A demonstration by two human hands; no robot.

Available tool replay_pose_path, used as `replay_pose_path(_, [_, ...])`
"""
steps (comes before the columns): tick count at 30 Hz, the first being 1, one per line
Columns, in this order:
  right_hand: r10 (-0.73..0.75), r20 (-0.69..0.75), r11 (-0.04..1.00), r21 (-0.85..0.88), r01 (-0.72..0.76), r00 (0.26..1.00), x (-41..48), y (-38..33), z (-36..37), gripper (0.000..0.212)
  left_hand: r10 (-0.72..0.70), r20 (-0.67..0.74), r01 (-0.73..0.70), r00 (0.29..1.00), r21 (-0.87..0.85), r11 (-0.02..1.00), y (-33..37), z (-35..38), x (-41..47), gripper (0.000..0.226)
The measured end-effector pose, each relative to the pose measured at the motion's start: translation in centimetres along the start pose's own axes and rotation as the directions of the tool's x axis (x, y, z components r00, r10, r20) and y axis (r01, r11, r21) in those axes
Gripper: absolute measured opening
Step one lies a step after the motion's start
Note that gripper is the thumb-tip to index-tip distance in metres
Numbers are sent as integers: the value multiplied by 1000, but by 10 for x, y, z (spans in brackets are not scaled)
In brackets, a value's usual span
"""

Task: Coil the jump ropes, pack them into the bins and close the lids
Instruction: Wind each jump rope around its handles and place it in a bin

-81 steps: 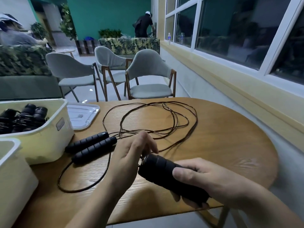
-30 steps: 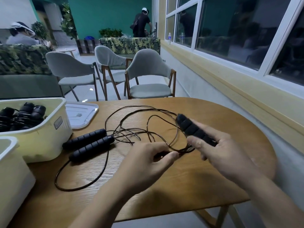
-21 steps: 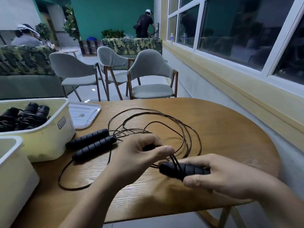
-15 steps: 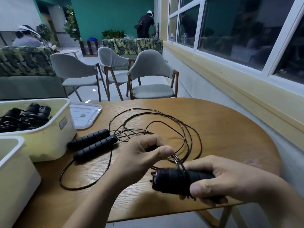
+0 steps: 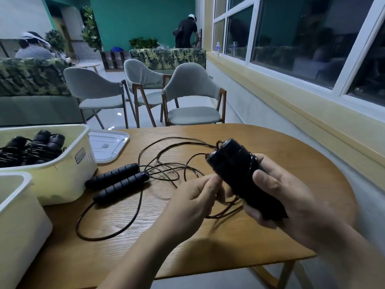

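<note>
My right hand (image 5: 277,197) grips two black jump-rope handles (image 5: 235,170) held together, tips pointing up and away, with thin cord wound round them. My left hand (image 5: 193,201) pinches the loose black cord (image 5: 225,211) just below the handles. More of that cord (image 5: 166,161) lies in loops on the wooden table (image 5: 291,155). A second jump rope's two black handles (image 5: 118,182) lie side by side on the table, left of my hands. A cream bin (image 5: 62,174) at the left holds several coiled black ropes (image 5: 31,149). A second cream bin (image 5: 16,215) stands nearer me.
A white lid (image 5: 108,144) lies flat behind the filled bin. Three grey chairs (image 5: 191,94) stand beyond the table. A yellow window ledge runs along the right. Two people are far back in the room.
My right hand has swung the handles round and lifted them, tips now pointing up and away. The cord loops on the table have shrunk as cord gathers around the handles. My left hand keeps feeding cord.
</note>
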State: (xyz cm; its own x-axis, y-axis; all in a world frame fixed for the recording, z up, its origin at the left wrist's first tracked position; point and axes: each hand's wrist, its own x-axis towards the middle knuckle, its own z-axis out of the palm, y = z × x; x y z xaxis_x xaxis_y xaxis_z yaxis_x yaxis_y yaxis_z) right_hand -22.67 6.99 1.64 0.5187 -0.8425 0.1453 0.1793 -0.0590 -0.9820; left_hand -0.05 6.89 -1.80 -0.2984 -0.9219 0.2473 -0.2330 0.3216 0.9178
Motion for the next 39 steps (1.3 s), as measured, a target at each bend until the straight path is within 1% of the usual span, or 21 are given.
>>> replay_pose_path(2, [-32, -111, 999, -14, 31, 993, 0, -1, 1, 55, 10, -7, -10, 1000, 95, 995, -2, 1, 1, 46])
replay_pose_path(4, [-73, -229, 997, -40, 65, 971, 1, -4, 2, 52, 15, -14, -11, 1000, 227, 974, -5, 2, 2, 45])
replay_pose_path(6, [-122, -358, 990, -114, 87, 926, 1, -6, 1, 47, -3, -23, 11, 1000, 347, 938, -8, 2, 3, 44])
replay_pose_path(7, [-138, -414, 983, -165, 75, 900, 1, -6, -1, 48, -14, -27, 23, 1000, 390, 920, -9, 3, 3, 43])
replay_pose_path(9, [-169, -485, 955, -296, 21, 858, 1, -5, -3, 49, -21, -26, 30, 999, 436, 899, -10, 2, 3, 41])
replay_pose_path(11, [-203, -513, 882, -466, -71, 834, 1, -1, -4, 48, -5, -4, 6, 1000, 470, 883, -9, 3, 2, 38])
replay_pose_path(13, [-209, -518, 767, -613, -190, 829, 2, 2, -6, 52, 42, 8, -40, 999, 493, 869, -8, 3, 2, 36])
replay_pose_path(15, [-143, -510, 688, -667, -286, 848, 4, 5, -10, 59, 106, -4, -92, 994, 459, 884, -6, 0, 1, 31])
replay_pose_path(17, [-22, -469, 633, -690, -351, 883, 5, 7, -13, 59, 129, -33, -109, 991, 356, 928, -4, -4, 0, 25])
replay_pose_path(19, [112, -393, 609, -699, -375, 913, 5, 7, -15, 51, 103, -71, -89, 992, 182, 979, 0, -10, -1, 20])
replay_pose_path(22, [288, -259, 672, -631, -387, 922, 0, 0, -12, 40, 58, -94, -62, 994, -37, 997, 5, -16, -3, 17])
replay_pose_path(24, [363, -167, 694, -608, -386, 917, -4, -10, -10, 37, 22, -87, -31, 996, -108, 994, 9, -20, -4, 17])
replay_pose_path(27, [460, -51, 713, -574, -403, 887, -7, -23, -9, 42, 4, -69, -13, 998, -130, 991, 12, -25, -6, 17])
replay_pose_path(29, [502, 23, 727, -553, -407, 864, -8, -26, -10, 44, 10, -48, -14, 999, -84, 996, 15, -26, -7, 17])
replay_pose_path(31, [500, 60, 745, -539, -393, 864, -9, -25, -12, 46, 24, -45, -26, 999, -44, 999, 16, -26, -8, 20])
replay_pose_path(34, [477, 83, 791, -474, -386, 875, -10, -27, -14, 51, 55, -80, -55, 995, -8, 998, 14, -31, -4, 29])
replay_pose_path(37, [475, 192, 843, -380, -382, 859, -10, -26, -14, 52, 73, -72, -72, 995, 16, 997, 12, -33, -1, 39])
replay_pose_path(39, [432, 268, 886, -302, -351, 861, -9, -22, -16, 56, 74, -39, -74, 996, 2, 997, 9, -30, 0, 39])
